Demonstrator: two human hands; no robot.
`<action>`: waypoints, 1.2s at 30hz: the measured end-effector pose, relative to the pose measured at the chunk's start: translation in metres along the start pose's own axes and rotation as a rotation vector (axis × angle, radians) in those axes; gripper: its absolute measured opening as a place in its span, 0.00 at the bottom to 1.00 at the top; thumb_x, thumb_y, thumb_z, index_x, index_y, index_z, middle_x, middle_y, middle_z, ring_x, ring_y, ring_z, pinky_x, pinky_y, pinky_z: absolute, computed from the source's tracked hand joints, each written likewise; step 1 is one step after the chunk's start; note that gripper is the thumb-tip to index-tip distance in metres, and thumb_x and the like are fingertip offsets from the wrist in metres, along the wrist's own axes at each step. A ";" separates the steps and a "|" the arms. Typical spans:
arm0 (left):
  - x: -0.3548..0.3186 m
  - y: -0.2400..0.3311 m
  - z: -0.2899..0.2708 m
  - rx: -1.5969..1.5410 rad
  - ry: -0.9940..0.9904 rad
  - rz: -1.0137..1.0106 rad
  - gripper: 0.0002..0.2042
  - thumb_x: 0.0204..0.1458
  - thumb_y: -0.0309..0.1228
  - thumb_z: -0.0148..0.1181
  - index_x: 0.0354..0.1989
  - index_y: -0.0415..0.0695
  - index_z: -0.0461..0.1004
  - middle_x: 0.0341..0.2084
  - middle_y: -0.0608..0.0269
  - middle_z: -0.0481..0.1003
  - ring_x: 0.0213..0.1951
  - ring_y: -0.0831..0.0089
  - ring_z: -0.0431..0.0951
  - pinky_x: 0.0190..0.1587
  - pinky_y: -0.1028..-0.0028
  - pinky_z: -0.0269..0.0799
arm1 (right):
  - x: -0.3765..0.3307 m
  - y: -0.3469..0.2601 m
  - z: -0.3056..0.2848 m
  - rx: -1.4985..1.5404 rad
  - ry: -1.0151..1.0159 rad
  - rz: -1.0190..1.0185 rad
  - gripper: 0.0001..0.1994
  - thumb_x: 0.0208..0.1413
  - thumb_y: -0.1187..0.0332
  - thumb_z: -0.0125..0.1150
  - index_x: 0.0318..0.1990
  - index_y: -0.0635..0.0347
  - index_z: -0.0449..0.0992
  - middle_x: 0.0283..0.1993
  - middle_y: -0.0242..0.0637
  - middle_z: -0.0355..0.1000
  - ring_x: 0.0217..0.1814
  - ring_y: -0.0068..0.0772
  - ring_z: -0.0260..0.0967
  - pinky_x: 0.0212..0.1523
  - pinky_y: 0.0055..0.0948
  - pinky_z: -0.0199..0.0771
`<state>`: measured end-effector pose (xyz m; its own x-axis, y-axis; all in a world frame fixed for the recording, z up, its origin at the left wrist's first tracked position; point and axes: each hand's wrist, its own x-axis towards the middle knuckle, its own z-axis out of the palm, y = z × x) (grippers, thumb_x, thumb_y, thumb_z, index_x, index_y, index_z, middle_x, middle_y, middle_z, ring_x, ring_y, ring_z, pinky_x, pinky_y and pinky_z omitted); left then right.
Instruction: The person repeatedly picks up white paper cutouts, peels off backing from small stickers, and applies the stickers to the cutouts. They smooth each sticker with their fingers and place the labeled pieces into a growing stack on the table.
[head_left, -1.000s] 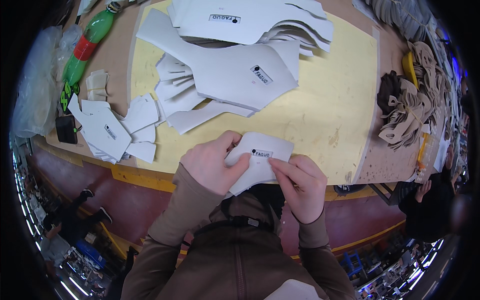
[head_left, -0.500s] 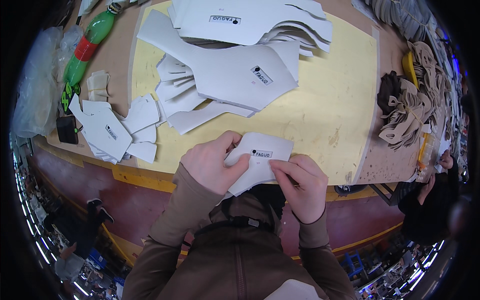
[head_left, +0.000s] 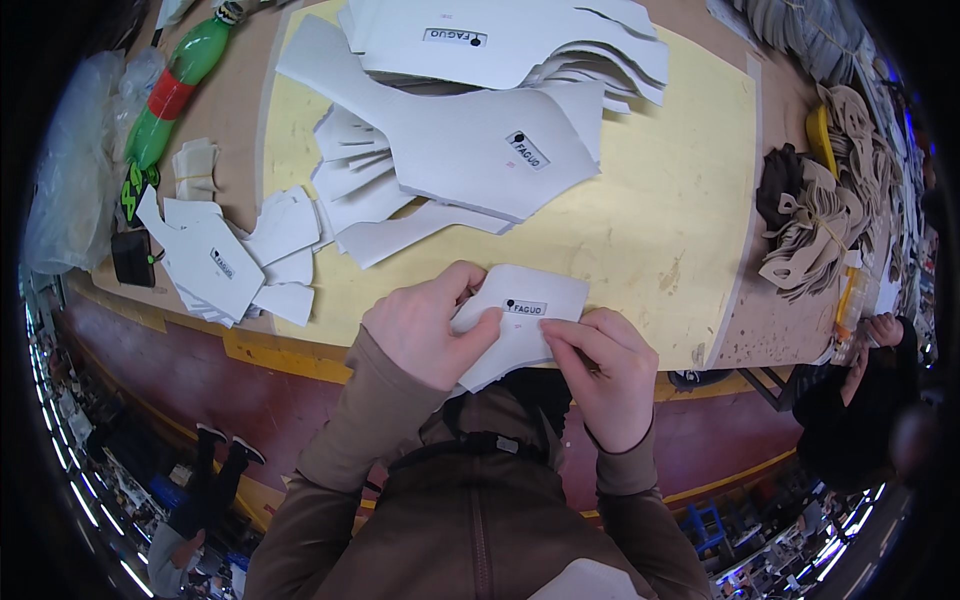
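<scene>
Head view, at the near edge of the yellow cutting mat (head_left: 690, 200). Across the last second I see almost no change: the small white card piece (head_left: 520, 325) sits in the same place between both hands, and only the fingertips have shifted slightly on it, so I judge the handling of this piece to be under way rather than finished. My left hand (head_left: 425, 325) is closed on the piece's left edge, thumb on top and fingers curled beneath. My right hand (head_left: 600, 370) pinches its lower right edge, fingers bent tight. The piece is held just above the table edge, in front of my chest. A fan of larger white card patterns (head_left: 470, 150) lies farther up the mat; a smaller stack (head_left: 225, 260) lies to the left, near a green bottle (head_left: 175, 90).
</scene>
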<state>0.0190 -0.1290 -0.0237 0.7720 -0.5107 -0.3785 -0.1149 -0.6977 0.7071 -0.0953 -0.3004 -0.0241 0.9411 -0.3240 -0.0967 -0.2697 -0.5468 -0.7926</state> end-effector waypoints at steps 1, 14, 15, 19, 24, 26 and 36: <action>0.000 0.000 0.000 0.006 0.011 0.012 0.13 0.50 0.36 0.70 0.40 0.42 0.77 0.25 0.57 0.79 0.26 0.57 0.81 0.31 0.67 0.74 | 0.000 -0.001 0.000 -0.006 -0.004 0.016 0.09 0.50 0.81 0.71 0.39 0.61 0.86 0.29 0.34 0.72 0.30 0.29 0.71 0.29 0.27 0.69; -0.001 0.001 0.001 0.024 0.015 0.011 0.13 0.51 0.35 0.69 0.40 0.42 0.77 0.24 0.56 0.78 0.26 0.56 0.80 0.30 0.66 0.74 | -0.011 -0.004 0.006 -0.432 0.161 -0.215 0.15 0.41 0.74 0.73 0.40 0.47 0.86 0.51 0.29 0.74 0.54 0.37 0.70 0.54 0.39 0.61; -0.001 0.001 0.001 0.014 0.016 0.007 0.13 0.51 0.35 0.69 0.40 0.42 0.77 0.24 0.56 0.78 0.26 0.56 0.80 0.30 0.66 0.74 | -0.011 -0.003 0.005 -0.454 0.153 -0.240 0.16 0.41 0.73 0.73 0.41 0.46 0.86 0.53 0.29 0.75 0.56 0.36 0.70 0.55 0.39 0.59; -0.002 0.001 0.001 0.010 0.014 -0.007 0.13 0.51 0.35 0.69 0.41 0.42 0.77 0.25 0.56 0.78 0.26 0.56 0.80 0.31 0.67 0.74 | -0.011 0.003 0.001 -0.465 0.075 -0.276 0.16 0.42 0.72 0.73 0.42 0.46 0.85 0.54 0.29 0.75 0.57 0.35 0.70 0.56 0.37 0.57; -0.001 0.000 0.000 -0.029 0.020 0.000 0.12 0.52 0.34 0.69 0.41 0.42 0.77 0.26 0.56 0.79 0.27 0.57 0.81 0.32 0.68 0.74 | -0.009 0.008 0.005 -0.361 0.118 -0.163 0.17 0.42 0.71 0.73 0.44 0.45 0.86 0.55 0.31 0.74 0.57 0.36 0.69 0.57 0.38 0.57; -0.002 0.000 -0.001 -0.045 -0.008 -0.037 0.12 0.52 0.34 0.69 0.40 0.42 0.77 0.26 0.56 0.80 0.28 0.57 0.82 0.32 0.68 0.75 | -0.009 0.010 0.006 -0.320 0.125 -0.162 0.18 0.42 0.71 0.73 0.44 0.45 0.86 0.56 0.32 0.73 0.57 0.37 0.68 0.57 0.38 0.57; 0.000 0.000 -0.001 -0.032 0.000 -0.013 0.12 0.53 0.34 0.68 0.40 0.42 0.76 0.26 0.56 0.80 0.27 0.58 0.81 0.31 0.68 0.74 | -0.012 0.016 0.004 -0.347 0.073 -0.266 0.20 0.40 0.72 0.71 0.44 0.42 0.86 0.56 0.27 0.75 0.57 0.36 0.68 0.56 0.39 0.54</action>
<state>0.0191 -0.1283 -0.0231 0.7731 -0.5021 -0.3876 -0.0849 -0.6875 0.7212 -0.1098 -0.3019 -0.0379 0.9735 -0.1840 0.1361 -0.0843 -0.8411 -0.5343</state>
